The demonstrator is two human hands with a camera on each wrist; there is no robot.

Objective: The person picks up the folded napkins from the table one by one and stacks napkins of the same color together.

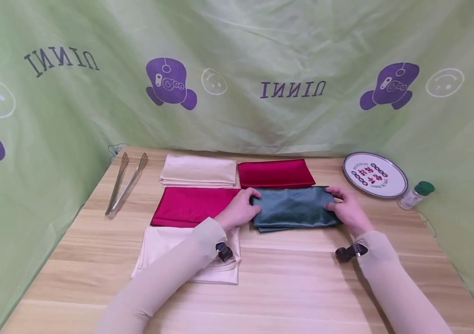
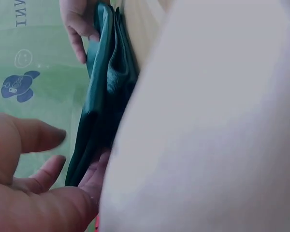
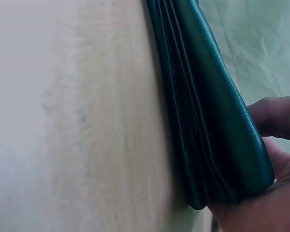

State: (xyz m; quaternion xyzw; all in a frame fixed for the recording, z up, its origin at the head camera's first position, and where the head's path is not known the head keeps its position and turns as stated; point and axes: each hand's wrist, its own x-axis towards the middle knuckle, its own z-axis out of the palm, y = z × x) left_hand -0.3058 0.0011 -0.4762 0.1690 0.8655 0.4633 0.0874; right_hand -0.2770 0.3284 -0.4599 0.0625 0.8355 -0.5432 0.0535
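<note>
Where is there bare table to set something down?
Bare wooden tabletop shows in front of the folded glossy green cloth, between beige sleeves, and in front of the silver metal tongs. Crowded: around the left hand, among folded red and cream cloths.

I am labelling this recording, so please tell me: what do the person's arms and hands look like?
The left hand and right hand are bare. The long sleeves are plain, pale beige. A small black device on a dark strap sits at each wrist.
</note>
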